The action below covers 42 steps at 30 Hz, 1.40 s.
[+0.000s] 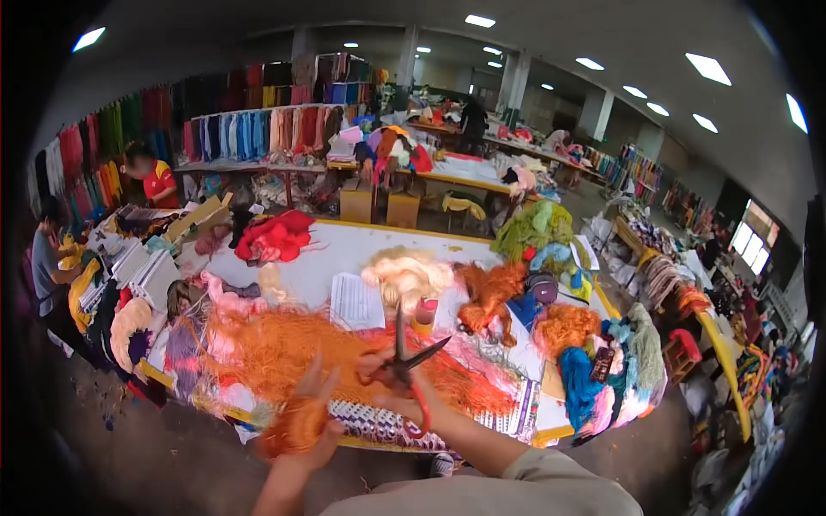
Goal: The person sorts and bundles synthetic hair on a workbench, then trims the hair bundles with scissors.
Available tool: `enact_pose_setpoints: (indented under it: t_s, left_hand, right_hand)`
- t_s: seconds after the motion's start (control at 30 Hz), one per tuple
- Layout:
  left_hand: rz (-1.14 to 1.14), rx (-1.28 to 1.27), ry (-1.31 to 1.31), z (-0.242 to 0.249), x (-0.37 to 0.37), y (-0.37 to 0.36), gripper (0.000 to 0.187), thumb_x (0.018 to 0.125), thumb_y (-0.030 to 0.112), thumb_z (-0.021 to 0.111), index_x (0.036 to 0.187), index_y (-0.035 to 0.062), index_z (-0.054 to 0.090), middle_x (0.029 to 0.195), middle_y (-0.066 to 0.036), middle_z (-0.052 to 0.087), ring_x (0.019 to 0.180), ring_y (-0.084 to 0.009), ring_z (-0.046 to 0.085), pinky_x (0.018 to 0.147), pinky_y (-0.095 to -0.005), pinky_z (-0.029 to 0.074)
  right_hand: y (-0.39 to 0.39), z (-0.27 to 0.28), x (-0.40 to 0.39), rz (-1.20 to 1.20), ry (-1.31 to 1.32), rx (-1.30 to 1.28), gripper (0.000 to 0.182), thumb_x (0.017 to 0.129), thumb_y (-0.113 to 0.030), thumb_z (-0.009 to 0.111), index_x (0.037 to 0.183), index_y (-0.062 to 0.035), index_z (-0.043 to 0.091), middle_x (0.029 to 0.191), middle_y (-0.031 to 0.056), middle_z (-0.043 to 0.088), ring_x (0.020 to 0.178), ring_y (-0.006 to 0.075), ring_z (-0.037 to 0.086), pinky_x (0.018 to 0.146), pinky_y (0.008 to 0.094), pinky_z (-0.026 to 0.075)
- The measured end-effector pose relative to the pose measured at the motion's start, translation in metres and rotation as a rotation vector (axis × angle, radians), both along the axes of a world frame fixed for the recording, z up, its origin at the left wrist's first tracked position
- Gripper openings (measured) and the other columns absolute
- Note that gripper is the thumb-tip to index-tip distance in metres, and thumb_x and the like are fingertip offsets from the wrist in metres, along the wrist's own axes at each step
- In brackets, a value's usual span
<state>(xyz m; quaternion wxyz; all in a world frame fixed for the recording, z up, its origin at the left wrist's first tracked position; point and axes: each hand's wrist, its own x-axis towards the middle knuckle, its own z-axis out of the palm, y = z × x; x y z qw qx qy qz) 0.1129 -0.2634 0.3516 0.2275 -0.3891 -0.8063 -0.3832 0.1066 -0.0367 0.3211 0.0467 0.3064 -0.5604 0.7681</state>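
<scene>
My left hand point(311, 413) is closed around a bundle of orange yarn point(292, 427) at the near edge of the white work table point(344, 245). My right hand point(397, 389) grips a pair of scissors point(406, 354) with red handles; the blades are apart and point up and away from me. Both hands hover over a wide spread of loose orange yarn point(284, 348) on the table. The scissors sit just right of the bundle, apart from it.
Piles of red point(275, 236), cream point(406, 273), rust point(489, 292), green point(532, 225) and blue point(578, 383) yarn, a paper sheet point(356, 301) and a small cup point(423, 315) cover the table. Two people work at the left point(153, 176). Racks of coloured yarn line the back wall.
</scene>
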Motion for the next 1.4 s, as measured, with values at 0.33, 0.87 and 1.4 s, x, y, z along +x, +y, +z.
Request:
enact_pose_setpoints:
  t_s: [0.33, 0.87, 1.4]
  left_hand:
    - [0.184, -0.417, 0.195, 0.017, -0.041, -0.018, 0.075, 0.080, 0.052, 0.062, 0.141, 0.0108, 0.045, 0.155, -0.026, 0.019, 0.142, -0.0479, 0.017, 0.116, -0.0535, 0.015]
    - [-0.594, 0.916, -0.522, -0.031, -0.031, -0.113, 0.109, 0.075, 0.068, 0.063, 0.150, 0.0012, 0.019, 0.157, -0.016, 0.020, 0.145, -0.0297, 0.019, 0.117, -0.0465, 0.019]
    - [-1.139, 1.922, -0.922, -0.030, -0.026, -0.031, 0.095, 0.089, 0.074, 0.025, 0.143, -0.0048, 0.030, 0.147, -0.019, 0.038, 0.136, -0.0330, 0.038, 0.114, -0.0507, 0.028]
  right_hand:
    - [-0.044, 0.011, 0.003, -0.241, -0.147, 0.242, 0.065, 0.065, -0.007, 0.081, 0.118, -0.0075, 0.044, 0.107, 0.0046, 0.050, 0.099, 0.0179, 0.053, 0.088, 0.0337, 0.045]
    - [0.048, 0.006, 0.014, -0.388, -0.206, 0.091, 0.069, 0.068, -0.007, 0.076, 0.129, -0.0037, 0.043, 0.112, 0.0112, 0.059, 0.101, 0.0223, 0.061, 0.086, 0.0318, 0.049]
    - [-0.031, -0.028, 0.054, 0.271, -0.329, 0.566, 0.053, 0.082, -0.045, 0.074, 0.117, -0.0079, 0.063, 0.072, -0.0032, 0.049, 0.065, 0.0068, 0.046, 0.060, 0.0234, 0.037]
